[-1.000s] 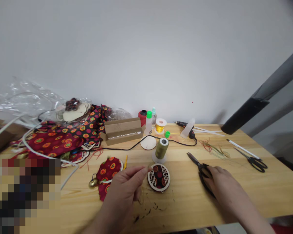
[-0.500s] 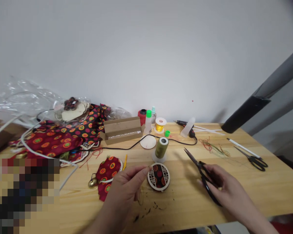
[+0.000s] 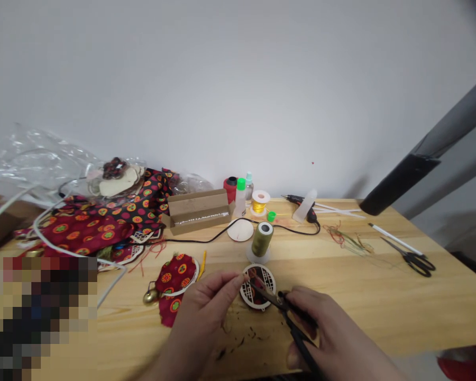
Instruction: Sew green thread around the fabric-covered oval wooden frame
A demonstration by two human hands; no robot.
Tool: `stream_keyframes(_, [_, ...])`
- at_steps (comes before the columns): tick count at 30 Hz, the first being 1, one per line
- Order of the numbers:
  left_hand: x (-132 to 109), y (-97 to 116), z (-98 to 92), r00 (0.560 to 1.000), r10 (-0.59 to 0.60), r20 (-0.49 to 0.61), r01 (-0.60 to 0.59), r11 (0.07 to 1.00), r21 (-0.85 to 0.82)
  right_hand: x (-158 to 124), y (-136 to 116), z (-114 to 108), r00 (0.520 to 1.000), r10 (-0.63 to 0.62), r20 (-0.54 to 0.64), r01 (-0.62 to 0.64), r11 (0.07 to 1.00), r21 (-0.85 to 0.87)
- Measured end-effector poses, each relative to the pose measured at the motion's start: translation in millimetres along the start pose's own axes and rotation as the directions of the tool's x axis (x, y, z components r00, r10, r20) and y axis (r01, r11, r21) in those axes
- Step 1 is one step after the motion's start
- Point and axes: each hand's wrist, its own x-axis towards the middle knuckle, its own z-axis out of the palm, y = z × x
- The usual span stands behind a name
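Observation:
My left hand [image 3: 206,307] is closed in a pinch at the near middle of the table. A thin thread [image 3: 225,327] trails beneath it, and its fingertips hold what looks like the end of that thread. My right hand [image 3: 321,323] grips black-handled scissors [image 3: 275,300], whose blades point at my left fingertips; the blade tips are hard to make out. Beneath the blades lies a round ornament [image 3: 247,294] with a pale lattice frame over dark patterned fabric. An olive thread spool [image 3: 262,241] stands upright just behind it. Left of my left hand rest red patterned fabric pieces [image 3: 176,275] with a brass bell [image 3: 149,296].
Patterned cloth [image 3: 91,222] and plastic wrapping [image 3: 43,153] are heaped at left. An open cardboard box [image 3: 198,214], a green-capped bottle [image 3: 240,198], a yellow cord spool [image 3: 259,203] and a soldering iron [image 3: 299,202] line the wall. Other scissors [image 3: 414,262] lie at right.
My right hand has brought the scissors leftward, from the bare wood at right to over the round ornament, with the blades now at my left fingertips. My left hand has barely moved.

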Motion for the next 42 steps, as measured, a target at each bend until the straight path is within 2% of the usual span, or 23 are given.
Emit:
stream_keyframes(4, [0, 0, 0.1, 0.997, 0.038, 0.06, -0.043, 0.995, 0.085, 4, -1, 5, 0.999, -0.039, -0.012, 0.039, 0.999, 0.005])
stream_keyframes(10, [-1, -2, -0.8, 0.988, 0.07, 0.134, -0.094, 0.978, 0.186, 7, -4, 8, 0.991, -0.091, -0.095, 0.087, 0.995, -0.054])
stream_keyframes(16, [-3, -2, -1.4, 0.99, 0.084, 0.115, -0.11, 0.964, 0.243, 8, -3, 8, 0.991, -0.091, -0.098, 0.086, 0.995, -0.055])
stream_keyframes(25, [-1, -5, -1.3, 0.987, 0.084, 0.134, -0.111, 0.971, 0.213, 7, 6, 9, 0.991, -0.1, -0.087, 0.093, 0.992, -0.083])
stream_keyframes(33, [-1, -5, -1.6, 0.992, 0.073, 0.103, -0.094, 0.972, 0.213, 6, 8, 10, 0.98, -0.166, -0.11, 0.155, 0.983, -0.099])
stream_keyframes(38, [1, -6, -2.0, 0.999, -0.013, 0.034, 0.01, 0.996, 0.088, -1, 2, 4, 0.971, -0.238, 0.004, 0.238, 0.97, -0.053])
stream_keyframes(42, [3, -9, -2.0, 0.999, -0.041, -0.019, 0.041, 0.999, 0.002, -2, -5, -1, 0.923, -0.353, 0.153, 0.354, 0.935, 0.02])
